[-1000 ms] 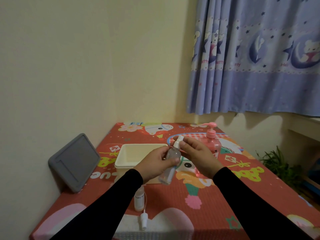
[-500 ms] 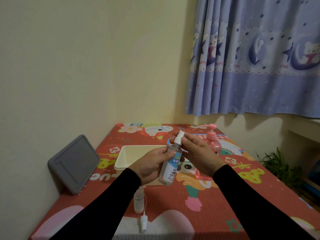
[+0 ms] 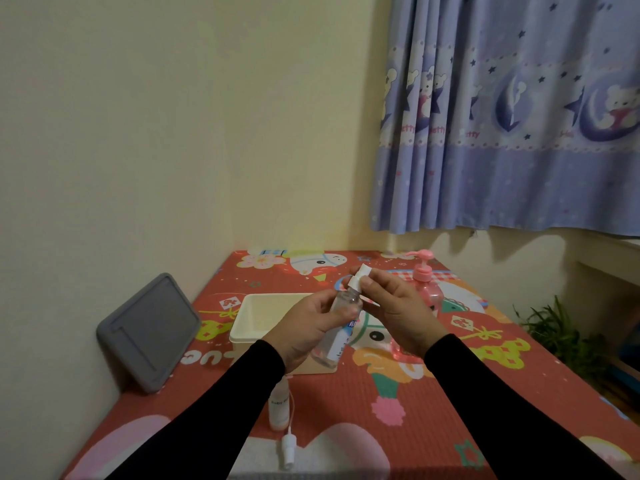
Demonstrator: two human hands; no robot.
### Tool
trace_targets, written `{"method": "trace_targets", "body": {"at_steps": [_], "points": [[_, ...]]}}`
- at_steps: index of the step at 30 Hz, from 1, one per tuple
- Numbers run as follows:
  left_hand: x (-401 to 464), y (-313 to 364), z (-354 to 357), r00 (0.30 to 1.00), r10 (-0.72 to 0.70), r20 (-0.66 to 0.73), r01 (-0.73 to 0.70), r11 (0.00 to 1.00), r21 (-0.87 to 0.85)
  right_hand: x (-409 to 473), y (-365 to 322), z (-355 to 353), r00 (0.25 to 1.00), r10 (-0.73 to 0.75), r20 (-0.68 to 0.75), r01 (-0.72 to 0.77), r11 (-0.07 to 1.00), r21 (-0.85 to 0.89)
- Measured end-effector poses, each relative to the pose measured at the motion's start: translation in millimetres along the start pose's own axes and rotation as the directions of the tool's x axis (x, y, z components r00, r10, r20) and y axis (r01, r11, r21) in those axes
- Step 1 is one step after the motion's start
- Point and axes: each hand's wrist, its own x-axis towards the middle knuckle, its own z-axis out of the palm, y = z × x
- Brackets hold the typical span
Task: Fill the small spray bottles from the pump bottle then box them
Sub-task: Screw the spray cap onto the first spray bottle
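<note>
The left hand (image 3: 308,327) grips a clear spray bottle (image 3: 337,332) by its body, fingers curled round it, above the table (image 3: 346,403). The bottle tilts, its top toward 12 o'clock. The right hand (image 3: 398,313) pinches the white spray cap (image 3: 360,278) at the bottle's neck, thumb and fingertips clamped on it.

The cream box (image 3: 256,320) stands open at 10 o'clock of the hands, partly behind the left hand. The pink pump bottle (image 3: 424,282) stands upright at 1 o'clock, just behind the right hand.

A second small bottle (image 3: 278,407) stands uncapped at 6 o'clock, beside the left sleeve. Its sprayer head (image 3: 288,445), with tube, lies on the table just nearer the person; whether the tube touches the bottle cannot be told.

A grey lid (image 3: 149,332) leans against the wall at 9 o'clock.
</note>
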Motion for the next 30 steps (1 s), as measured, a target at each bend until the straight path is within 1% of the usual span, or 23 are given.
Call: {"method": "trace_targets", "body": {"at_steps": [4, 7, 12, 17, 20, 25, 30], "points": [[1, -3, 4, 0.989, 0.093, -0.115, -0.072, 0.982, 0.176, -1, 3, 2, 0.998, -0.046, -0.035, 0.043, 0.996, -0.081], [0, -3, 7, 0.982, 0.141, -0.127, -0.109, 0.967, 0.231, -1, 4, 3, 0.996, -0.052, -0.066, 0.045, 0.994, -0.100], [-2, 0, 2, 0.995, 0.094, -0.024, -0.086, 0.972, 0.221, 0, 4, 1, 0.999, -0.018, -0.051, 0.014, 0.996, -0.084], [-4, 1, 3, 0.997, 0.072, -0.017, -0.068, 0.980, 0.186, -2, 3, 3, 1.000, -0.019, -0.017, 0.017, 0.998, -0.067], [-5, 0, 5, 0.996, 0.075, -0.041, -0.064, 0.975, 0.212, -2, 4, 4, 0.999, -0.026, -0.028, 0.024, 0.997, -0.075], [-3, -4, 8, 0.979, 0.159, -0.131, -0.115, 0.948, 0.297, -3, 8, 4, 0.993, -0.045, -0.105, 0.033, 0.992, -0.119], [-1, -8, 9, 0.964, 0.194, -0.181, -0.122, 0.931, 0.345, -1, 12, 6, 0.982, -0.051, -0.184, 0.022, 0.987, -0.158]]}}
